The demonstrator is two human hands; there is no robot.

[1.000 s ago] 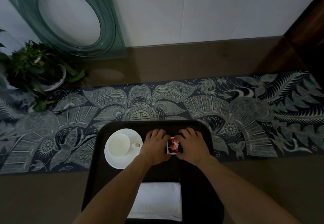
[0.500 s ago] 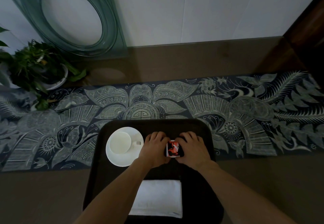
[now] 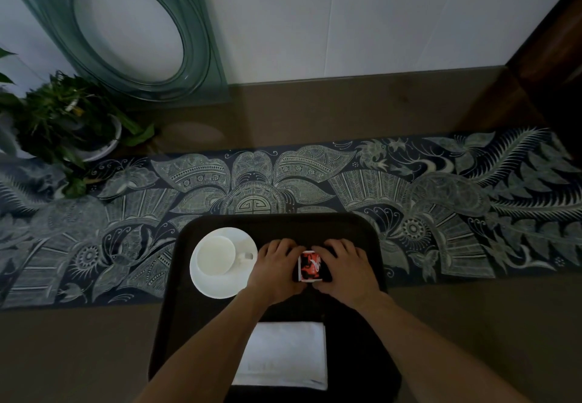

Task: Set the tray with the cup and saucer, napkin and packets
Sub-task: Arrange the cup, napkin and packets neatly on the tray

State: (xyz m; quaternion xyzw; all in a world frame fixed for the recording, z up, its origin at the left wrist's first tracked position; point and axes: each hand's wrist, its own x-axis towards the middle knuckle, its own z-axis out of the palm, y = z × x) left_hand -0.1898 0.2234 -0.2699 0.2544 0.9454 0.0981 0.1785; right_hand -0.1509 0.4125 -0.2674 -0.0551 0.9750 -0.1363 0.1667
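Note:
A dark tray lies on the table in front of me. At its far left a white cup stands on a white saucer, handle to the right. A folded white napkin rests at the tray's near middle. In the tray's far middle, my left hand and my right hand press from both sides on a small red and white packet. Both hands have curled fingers around it. Whether more packets lie under the hands is hidden.
A dark patterned runner crosses the brown table under the tray's far end. A potted plant stands at the far left. A green glass ornament with a round opening leans on the white wall behind.
Both hands stay closed on the packet at the same spot on the tray. Only the camera view has shifted slightly.

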